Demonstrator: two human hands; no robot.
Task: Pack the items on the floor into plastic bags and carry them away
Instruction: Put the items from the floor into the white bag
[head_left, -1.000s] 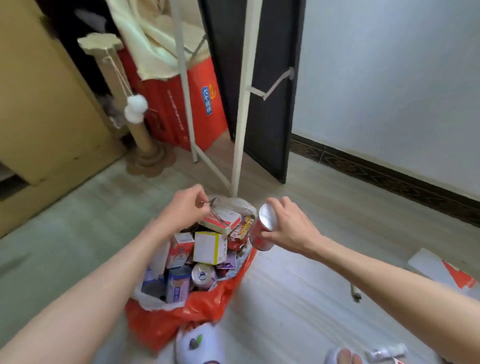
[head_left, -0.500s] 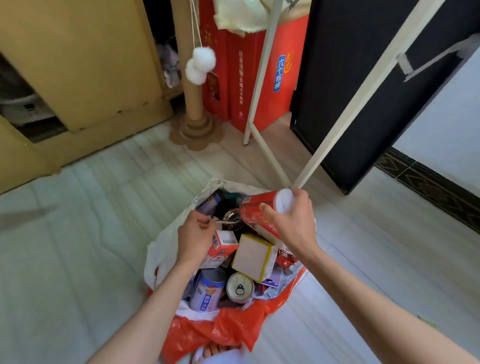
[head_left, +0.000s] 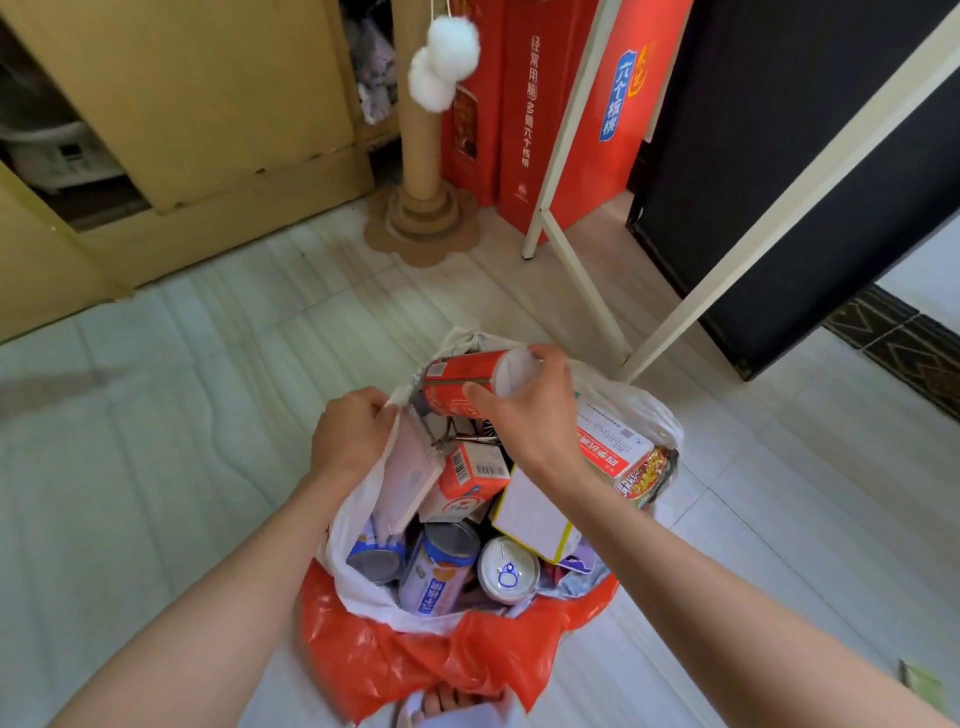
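Observation:
A white plastic bag (head_left: 363, 597) sits inside a red plastic bag (head_left: 426, 665) on the floor, filled with several cans and boxes. My left hand (head_left: 353, 431) grips the white bag's left rim and holds it open. A red can (head_left: 457, 382) lies sideways over the far part of the opening, gripped by my right hand (head_left: 530, 415) at its white-capped end. Below my hands lie a red-and-white carton (head_left: 467, 483), a white box (head_left: 530, 519), two blue cans (head_left: 436, 566) and a silver can top (head_left: 506, 569). A snack packet (head_left: 647, 475) pokes over the right rim.
A white metal rack frame (head_left: 582, 260) stands just beyond the bag. Behind it are red cartons (head_left: 524, 104), a cardboard cat post (head_left: 421, 171) with white pompoms, a black panel (head_left: 779, 182) and a yellow cabinet (head_left: 208, 104). My foot (head_left: 447, 701) is under the bag's near edge.
My right hand has brought the red can from beside the bag to above its opening and turned it sideways. My left hand keeps its grip on the rim. The view has tilted down.

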